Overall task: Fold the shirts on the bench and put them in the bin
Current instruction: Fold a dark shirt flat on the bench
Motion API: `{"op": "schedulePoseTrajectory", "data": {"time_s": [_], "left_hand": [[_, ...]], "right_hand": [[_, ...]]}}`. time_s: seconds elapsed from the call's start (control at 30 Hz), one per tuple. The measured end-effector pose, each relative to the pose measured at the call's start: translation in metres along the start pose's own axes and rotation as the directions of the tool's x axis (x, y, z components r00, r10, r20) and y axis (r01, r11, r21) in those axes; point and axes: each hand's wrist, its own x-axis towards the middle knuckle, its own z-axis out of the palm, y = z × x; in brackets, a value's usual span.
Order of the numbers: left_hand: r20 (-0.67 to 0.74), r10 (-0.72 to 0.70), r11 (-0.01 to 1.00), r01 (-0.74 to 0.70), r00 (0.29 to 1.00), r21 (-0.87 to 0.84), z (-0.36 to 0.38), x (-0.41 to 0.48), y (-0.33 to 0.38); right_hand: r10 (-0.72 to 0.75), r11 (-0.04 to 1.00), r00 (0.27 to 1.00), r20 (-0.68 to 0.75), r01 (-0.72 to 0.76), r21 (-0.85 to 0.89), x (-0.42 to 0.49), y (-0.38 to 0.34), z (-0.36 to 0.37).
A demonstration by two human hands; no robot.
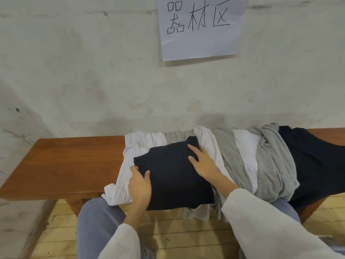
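Note:
A folded dark navy shirt lies on top of a row of spread shirts on the wooden bench. My left hand holds its left edge, thumb on top and fingers tucked under the cloth. My right hand rests flat on its upper right part with straight fingers. Under it lie a white shirt, a grey shirt, a second white shirt, another grey shirt and a dark shirt at the right. No bin is in view.
The bench stands against a pale wall with a paper sign taped above. The bench's left half is bare wood. Below are my knees in blue-grey trousers and a yellowish tiled floor.

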Motion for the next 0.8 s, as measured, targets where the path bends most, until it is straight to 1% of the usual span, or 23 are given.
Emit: {"op": "schedulePoseTrajectory", "data": {"time_s": [0.1,0.13,0.17,0.23,0.3,0.37,0.4,0.47,0.5,0.53,0.57,0.63,0.67,0.8], "left_hand": [[-0.023,-0.015,0.997,0.016,1.000,0.074,0.004,-0.002,0.002],[-0.043,0.030,0.993,-0.025,0.999,0.119,0.003,-0.002,0.000],[-0.086,0.129,0.967,-0.106,0.988,0.231,0.003,-0.002,-0.002],[-0.160,0.249,0.908,-0.173,0.955,0.381,0.004,0.010,-0.004],[-0.144,0.233,0.899,-0.156,0.962,0.409,0.009,0.023,0.004],[-0.091,0.204,0.920,-0.159,0.975,0.357,0.016,0.036,0.015],[-0.056,0.214,0.928,-0.185,0.975,0.325,0.019,0.040,0.020],[0.003,0.206,0.958,-0.202,0.979,0.205,0.024,0.046,0.029],[0.014,0.208,0.967,-0.208,0.978,0.150,0.024,0.048,0.032],[-0.004,0.218,0.969,-0.216,0.976,0.121,0.023,0.048,0.036],[-0.051,0.234,0.968,-0.227,0.971,0.108,0.021,0.049,0.036],[-0.155,0.194,0.981,-0.191,0.969,0.036,0.011,0.046,0.032],[-0.164,0.164,0.986,-0.164,0.973,0.012,0.005,0.042,0.026],[-0.069,0.147,0.986,-0.141,0.987,0.086,-0.004,0.030,0.002]], "right_hand": [[0.021,0.999,0.997,-0.075,-0.024,-0.031,0.003,0.004,0.005],[0.020,0.999,0.997,-0.081,-0.024,-0.041,0.004,0.004,0.006],[0.018,0.998,0.997,-0.078,-0.022,-0.052,0.004,0.004,0.006],[0.006,0.996,0.998,-0.061,-0.012,-0.083,0.004,0.005,0.007],[-0.007,0.996,0.999,-0.045,0.003,-0.091,0.005,0.008,0.008],[-0.014,0.998,0.999,-0.034,0.012,-0.063,0.005,0.010,0.008],[-0.011,0.999,1.000,-0.027,0.010,-0.043,0.005,0.010,0.008],[0.003,1.000,1.000,-0.006,-0.003,0.020,0.006,0.009,0.005],[0.006,0.999,1.000,0.005,-0.006,0.054,0.006,0.009,0.003],[0.002,0.997,1.000,0.011,-0.003,0.079,0.007,0.009,0.002],[-0.002,0.996,1.000,0.016,0.001,0.089,0.007,0.009,0.000],[-0.011,0.998,0.999,0.033,0.009,0.055,0.008,0.010,-0.001],[-0.016,1.000,0.999,0.047,0.015,0.013,0.008,0.009,-0.001],[-0.007,0.985,0.997,0.083,0.021,-0.171,0.012,0.004,0.001]]}}
